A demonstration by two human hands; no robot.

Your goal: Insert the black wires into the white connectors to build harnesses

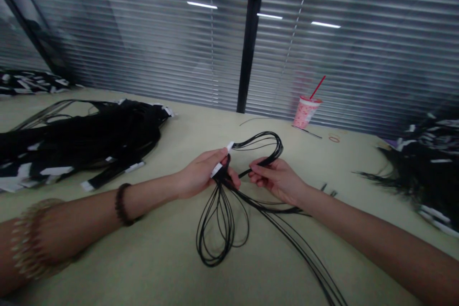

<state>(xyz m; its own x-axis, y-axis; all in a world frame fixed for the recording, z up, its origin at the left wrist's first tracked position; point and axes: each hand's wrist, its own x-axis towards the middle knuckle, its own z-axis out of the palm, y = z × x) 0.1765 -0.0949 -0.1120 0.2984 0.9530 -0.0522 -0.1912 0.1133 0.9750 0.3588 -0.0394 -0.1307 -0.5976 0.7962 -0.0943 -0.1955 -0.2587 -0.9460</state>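
Note:
A bundle of thin black cables [218, 222] with white labels hangs between both hands above the table. My left hand [202, 172] is closed on the bundle beside a white label [216, 169]; its thumb lies on top. Some strands loop down below this hand, and others trail toward the lower right. With thumb and fingers my right hand [274, 177] pinches the strands that arch over from the left hand. The cable ends inside the right hand are hidden.
A big heap of black cables [132, 119] with white labels lies on the left of the pale table [143, 248]. Another heap [430, 167] is at the right. Near the blinds [161, 43] stand a pink cup [307, 112] with a straw, a pen [307, 132] and rubber bands [334, 139].

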